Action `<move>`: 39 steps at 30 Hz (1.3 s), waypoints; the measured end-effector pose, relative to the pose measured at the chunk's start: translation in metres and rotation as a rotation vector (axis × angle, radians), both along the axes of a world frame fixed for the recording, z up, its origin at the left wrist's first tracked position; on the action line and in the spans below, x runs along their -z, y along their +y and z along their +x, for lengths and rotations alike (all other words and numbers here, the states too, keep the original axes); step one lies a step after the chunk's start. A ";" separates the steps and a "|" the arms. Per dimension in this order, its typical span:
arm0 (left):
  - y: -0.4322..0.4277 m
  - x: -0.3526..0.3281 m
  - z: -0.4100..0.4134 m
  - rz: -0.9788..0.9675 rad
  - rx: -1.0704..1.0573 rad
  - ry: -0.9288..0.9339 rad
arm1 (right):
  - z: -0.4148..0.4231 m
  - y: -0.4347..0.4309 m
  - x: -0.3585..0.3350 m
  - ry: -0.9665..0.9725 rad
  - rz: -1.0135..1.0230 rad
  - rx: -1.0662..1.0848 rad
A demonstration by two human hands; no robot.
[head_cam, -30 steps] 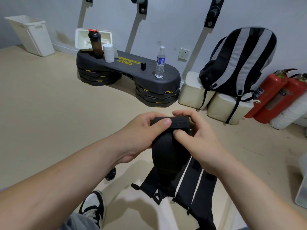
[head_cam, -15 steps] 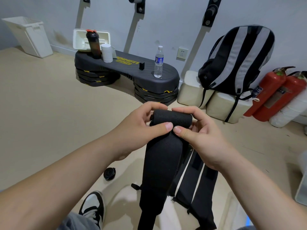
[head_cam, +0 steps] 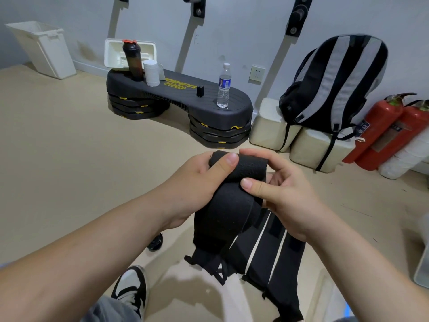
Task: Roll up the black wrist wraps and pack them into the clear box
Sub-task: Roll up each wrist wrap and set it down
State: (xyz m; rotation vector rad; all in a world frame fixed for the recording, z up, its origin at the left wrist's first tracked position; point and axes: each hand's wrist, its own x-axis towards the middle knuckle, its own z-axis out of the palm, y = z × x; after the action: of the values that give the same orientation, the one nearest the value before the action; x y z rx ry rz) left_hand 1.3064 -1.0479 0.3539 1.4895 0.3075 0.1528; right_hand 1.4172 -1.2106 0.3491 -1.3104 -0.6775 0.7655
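A black wrist wrap (head_cam: 232,205) is held in front of me, its top end wound into a tight roll between both hands. My left hand (head_cam: 197,182) grips the roll's left end with the thumb laid over the top. My right hand (head_cam: 278,189) pinches the roll's right side, thumb on the front, fingers curled behind. The wrap's loose tail hangs down in a fold below the roll. Two more black wraps (head_cam: 274,259) with white edges lie flat below. A clear box edge (head_cam: 422,268) may show at the far right; I cannot tell for sure.
A black step platform (head_cam: 181,94) with a shaker, a white tub and a water bottle (head_cam: 224,86) stands by the wall. A striped backpack (head_cam: 334,84) sits on cream blocks, red extinguishers (head_cam: 383,129) beside it. My shoe (head_cam: 130,287) and a black cap (head_cam: 155,241) are on the floor.
The roll has grown thicker as both hands turned it. The tail, hanging long and straight half a second ago, is now shorter and folded up under the roll.
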 end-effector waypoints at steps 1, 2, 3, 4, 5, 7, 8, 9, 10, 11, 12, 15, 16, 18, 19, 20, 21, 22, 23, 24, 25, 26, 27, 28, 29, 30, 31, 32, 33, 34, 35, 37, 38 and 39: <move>0.000 0.001 0.000 0.016 -0.030 -0.027 | -0.001 0.000 -0.001 0.065 0.001 -0.041; 0.001 0.002 0.000 0.031 -0.057 -0.053 | -0.002 0.001 -0.002 0.118 0.000 -0.080; 0.002 0.003 0.000 0.046 -0.075 -0.079 | -0.003 0.001 -0.003 0.149 -0.013 -0.103; 0.002 0.002 0.000 0.066 -0.080 -0.105 | -0.005 0.002 -0.004 0.161 -0.044 -0.110; 0.003 0.002 -0.001 0.096 -0.079 -0.129 | -0.006 0.003 -0.004 0.157 -0.086 -0.106; 0.003 0.001 -0.004 0.228 -0.074 -0.170 | -0.008 0.005 -0.003 0.121 -0.153 -0.095; 0.002 0.002 -0.005 0.304 -0.068 -0.188 | -0.010 0.006 -0.001 0.105 -0.163 -0.085; 0.001 0.003 -0.006 0.355 -0.066 -0.207 | -0.011 0.007 0.000 0.099 -0.161 -0.066; -0.001 0.004 -0.006 0.373 -0.070 -0.223 | -0.012 0.007 0.001 0.101 -0.147 -0.047; -0.003 0.004 -0.007 0.353 -0.075 -0.230 | -0.013 0.006 0.002 0.104 -0.128 -0.030; -0.004 0.005 -0.007 0.303 -0.079 -0.222 | -0.013 0.005 0.002 0.107 -0.109 -0.020; -0.006 0.000 -0.006 0.079 -0.079 -0.107 | -0.010 0.003 0.004 0.084 -0.064 0.007; -0.006 -0.001 -0.005 0.014 -0.084 -0.059 | -0.009 0.002 0.005 0.059 -0.066 0.019; -0.009 -0.001 -0.002 -0.048 -0.114 0.013 | -0.008 0.001 0.007 -0.026 -0.108 0.037; -0.011 0.001 -0.001 -0.034 -0.133 0.032 | -0.009 0.001 0.008 -0.075 -0.132 0.029; -0.013 0.002 -0.001 -0.005 -0.151 0.041 | -0.010 0.001 0.008 -0.111 -0.150 0.015; -0.015 0.004 -0.001 0.021 -0.169 0.045 | -0.012 0.001 0.008 -0.123 -0.158 0.004; -0.017 0.004 -0.001 0.038 -0.187 0.041 | -0.013 0.001 0.007 -0.113 -0.156 -0.002; -0.019 0.005 0.000 0.049 -0.207 0.032 | -0.014 0.001 0.007 -0.103 -0.149 -0.006; -0.020 0.004 0.001 0.056 -0.225 0.021 | -0.016 0.002 0.005 -0.102 -0.143 -0.006; -0.020 0.002 0.001 0.058 -0.243 0.011 | -0.017 0.002 0.005 -0.110 -0.141 0.003; -0.021 0.001 0.002 0.055 -0.261 -0.003 | -0.019 0.004 0.004 -0.119 -0.137 0.015; -0.023 -0.001 0.002 0.039 -0.274 -0.016 | -0.021 0.005 0.003 -0.126 -0.125 0.029; -0.024 -0.001 0.002 0.008 -0.284 -0.031 | -0.022 0.007 0.002 -0.132 -0.115 0.042; -0.026 0.000 0.002 -0.040 -0.292 -0.047 | -0.023 0.008 0.002 -0.139 -0.110 0.055; -0.029 0.000 0.001 -0.100 -0.293 -0.062 | -0.024 0.009 0.001 -0.144 -0.113 0.068; -0.031 0.001 0.000 -0.160 -0.287 -0.072 | -0.024 0.010 0.001 -0.144 -0.116 0.081; -0.034 0.002 -0.001 -0.203 -0.278 -0.079 | -0.025 0.010 -0.001 -0.141 -0.118 0.096; -0.035 0.003 -0.002 -0.222 -0.278 -0.074 | -0.025 0.011 -0.001 -0.152 -0.122 0.107; -0.036 0.003 -0.001 -0.223 -0.290 -0.067 | -0.025 0.011 -0.001 -0.174 -0.133 0.114; -0.035 0.004 0.000 -0.216 -0.306 -0.062 | -0.026 0.011 -0.001 -0.203 -0.146 0.115; -0.033 0.004 0.002 -0.196 -0.323 -0.054 | -0.029 0.012 -0.002 -0.247 -0.157 0.111; -0.032 0.004 0.002 -0.193 -0.315 -0.053 | -0.029 0.012 -0.003 -0.266 -0.157 0.114; -0.031 0.004 0.003 -0.196 -0.294 -0.053 | -0.029 0.012 -0.004 -0.277 -0.152 0.125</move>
State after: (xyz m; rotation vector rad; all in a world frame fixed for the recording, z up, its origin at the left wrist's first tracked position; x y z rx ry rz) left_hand 1.3092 -1.0794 0.3498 1.2386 0.4845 0.3860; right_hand 1.3886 -1.1982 0.3530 -1.6006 -0.7598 0.5471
